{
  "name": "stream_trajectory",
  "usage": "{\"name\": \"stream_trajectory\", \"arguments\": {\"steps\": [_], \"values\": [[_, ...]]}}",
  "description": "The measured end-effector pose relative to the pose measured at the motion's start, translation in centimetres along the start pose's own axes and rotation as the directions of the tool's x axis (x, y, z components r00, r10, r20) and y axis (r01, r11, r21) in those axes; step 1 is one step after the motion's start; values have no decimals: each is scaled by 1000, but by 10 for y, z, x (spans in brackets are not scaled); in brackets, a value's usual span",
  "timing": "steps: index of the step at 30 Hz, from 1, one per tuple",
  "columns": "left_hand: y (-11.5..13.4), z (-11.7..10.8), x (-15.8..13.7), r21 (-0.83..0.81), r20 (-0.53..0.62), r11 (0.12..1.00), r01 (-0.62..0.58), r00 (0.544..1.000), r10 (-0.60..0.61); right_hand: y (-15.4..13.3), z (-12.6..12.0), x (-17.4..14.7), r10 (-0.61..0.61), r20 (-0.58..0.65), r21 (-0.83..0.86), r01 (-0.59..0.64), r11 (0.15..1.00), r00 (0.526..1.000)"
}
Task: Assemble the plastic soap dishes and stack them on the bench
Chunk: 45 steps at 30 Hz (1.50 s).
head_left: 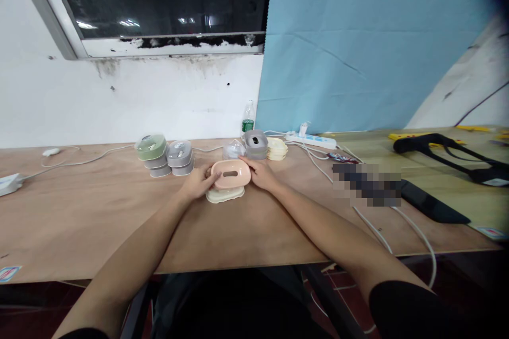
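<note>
The left hand [199,181] is gripping one end of a pink dish [232,184], thumb over the rim, and the right hand [261,172] is holding the other end. The dish is looking glossy and rounded-oblong, with a dark slot running lengthwise through its middle. It is sitting between both hands, just over a wavy-edged cream piece [225,196] (whether the two are touching, I cannot tell). Farther out on the wooden table [262,230], a grey container [256,149] and a cream stack [277,149] are standing near the wall.
</note>
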<state>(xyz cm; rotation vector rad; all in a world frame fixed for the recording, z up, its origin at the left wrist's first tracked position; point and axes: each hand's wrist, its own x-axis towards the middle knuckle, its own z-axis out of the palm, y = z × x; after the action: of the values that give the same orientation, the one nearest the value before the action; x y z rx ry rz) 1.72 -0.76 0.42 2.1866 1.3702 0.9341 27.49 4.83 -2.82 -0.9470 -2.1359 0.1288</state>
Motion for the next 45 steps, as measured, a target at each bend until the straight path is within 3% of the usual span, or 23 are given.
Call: {"name": "stream_trajectory", "arguments": {"steps": [6,11,15,22,26,31,35,39,43,45], "values": [[0,-2,1,279,-58,960,7,998,9,-2,4,-1,25,43,5,-25,1000,999],[-3,-6,1,457,111,887,-62,994,12,-9,2,0,16,156,-14,-14,1000,988],[-6,-7,2,460,211,878,-134,977,38,-14,3,1,-22,224,-43,32,999,974],[-17,-11,6,397,210,918,-14,975,-76,-15,3,2,-45,214,-38,55,998,976],[-25,-11,8,324,244,946,-15,967,-68,-16,2,1,-82,240,-44,95,994,967],[-29,-7,8,327,231,945,-23,971,-57,-9,8,1,53,116,-132,-38,990,992],[-25,-4,6,327,100,945,-17,995,-16,-1,10,3,124,-36,-123,-128,984,992],[-13,0,2,287,61,937,-200,980,191,-2,7,5,80,-111,-131,-94,987,991],[1,12,-2,257,200,872,-417,906,374,-5,6,9,29,-124,-129,-45,991,992],[4,19,-2,249,262,852,-460,879,398,-3,8,11,28,-107,-135,-43,990,994]]}}
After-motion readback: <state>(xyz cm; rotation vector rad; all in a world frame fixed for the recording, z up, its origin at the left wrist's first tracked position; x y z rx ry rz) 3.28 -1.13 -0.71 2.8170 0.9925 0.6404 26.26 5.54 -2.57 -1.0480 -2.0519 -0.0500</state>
